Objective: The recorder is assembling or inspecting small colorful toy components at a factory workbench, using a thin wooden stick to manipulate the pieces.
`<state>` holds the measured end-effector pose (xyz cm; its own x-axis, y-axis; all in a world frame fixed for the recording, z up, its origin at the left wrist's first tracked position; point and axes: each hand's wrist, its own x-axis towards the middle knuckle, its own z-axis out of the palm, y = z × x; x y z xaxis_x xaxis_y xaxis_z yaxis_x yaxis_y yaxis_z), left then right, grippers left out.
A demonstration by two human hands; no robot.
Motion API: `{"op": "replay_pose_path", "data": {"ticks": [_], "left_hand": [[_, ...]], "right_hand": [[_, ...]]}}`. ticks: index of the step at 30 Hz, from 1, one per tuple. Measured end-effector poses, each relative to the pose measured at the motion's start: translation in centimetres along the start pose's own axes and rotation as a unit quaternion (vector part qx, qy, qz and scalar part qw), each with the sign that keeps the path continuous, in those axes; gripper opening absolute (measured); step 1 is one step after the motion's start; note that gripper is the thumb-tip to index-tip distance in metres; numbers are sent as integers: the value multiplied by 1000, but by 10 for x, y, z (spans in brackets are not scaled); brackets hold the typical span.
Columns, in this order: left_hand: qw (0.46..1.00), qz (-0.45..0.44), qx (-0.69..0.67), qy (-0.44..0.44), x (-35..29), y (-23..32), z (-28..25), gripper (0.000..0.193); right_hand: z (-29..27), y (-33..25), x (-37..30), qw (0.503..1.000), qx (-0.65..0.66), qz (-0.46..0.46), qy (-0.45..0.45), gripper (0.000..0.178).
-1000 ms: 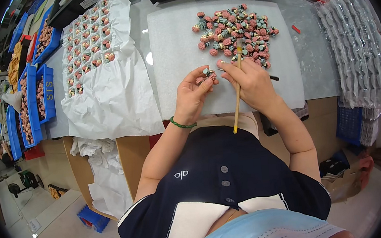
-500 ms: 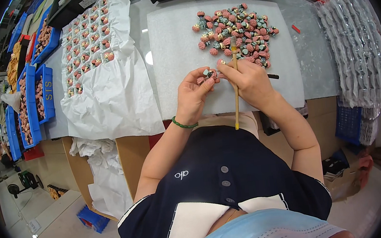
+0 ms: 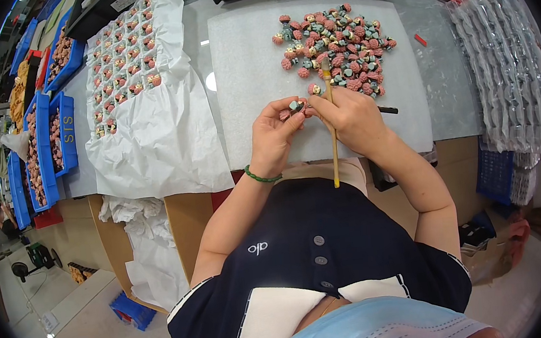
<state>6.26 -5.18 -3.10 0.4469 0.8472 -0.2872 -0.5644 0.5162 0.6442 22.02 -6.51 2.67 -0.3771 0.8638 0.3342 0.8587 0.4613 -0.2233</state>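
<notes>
My left hand (image 3: pixel 270 141) is closed round small painted figurines; one with a grey-green part (image 3: pixel 295 106) shows between thumb and fingers, a pink one (image 3: pixel 285 115) beside it. Against these press the fingertips of my right hand (image 3: pixel 358 120), which also grips a slim wooden paintbrush (image 3: pixel 334 146), bristles pointing away from me. Whether those fingertips pinch anything else is hidden. Just beyond them, one pink-haired figurine (image 3: pixel 315 89) lies on the white foam sheet (image 3: pixel 243 54). A loose heap of similar pink and grey-green figurines (image 3: pixel 343 44) spreads behind my right hand.
On the left, a white tray (image 3: pixel 122 53) holds rows of figurines, with crumpled paper (image 3: pixel 159 160) over its near part. Blue bins (image 3: pixel 41 152) of figurines stand farther left. Stacked clear plastic trays (image 3: pixel 502 68) rise at right. A dark stick (image 3: pixel 388 110) lies near my right wrist.
My right hand has shifted slightly left and nearer to me, fingertips closing in on the held figurine. The figurine beside its fingertips is now uncovered. The brush's bristle end swung left.
</notes>
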Motion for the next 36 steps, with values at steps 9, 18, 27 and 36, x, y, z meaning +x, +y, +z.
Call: {"op": "replay_pose_path", "data": {"ticks": [9,18,27,36], "left_hand": [[1000,2,-5,-1,-1,-2,-2,25],[1000,12,-9,-2,-2,-4,-3,25],[1000,6,-5,22,-2,-4,1,27],[1000,11,13,20,1,-7,0,27]], "right_hand": [[2,-1,-3,1000,-8,1,-11,16],[1,-4,-3,1000,-21,6,-12,17],[-1,-4,-4,999,-42,1,-23,17],[0,0,-5,998,-50,-10,-24,13]]}}
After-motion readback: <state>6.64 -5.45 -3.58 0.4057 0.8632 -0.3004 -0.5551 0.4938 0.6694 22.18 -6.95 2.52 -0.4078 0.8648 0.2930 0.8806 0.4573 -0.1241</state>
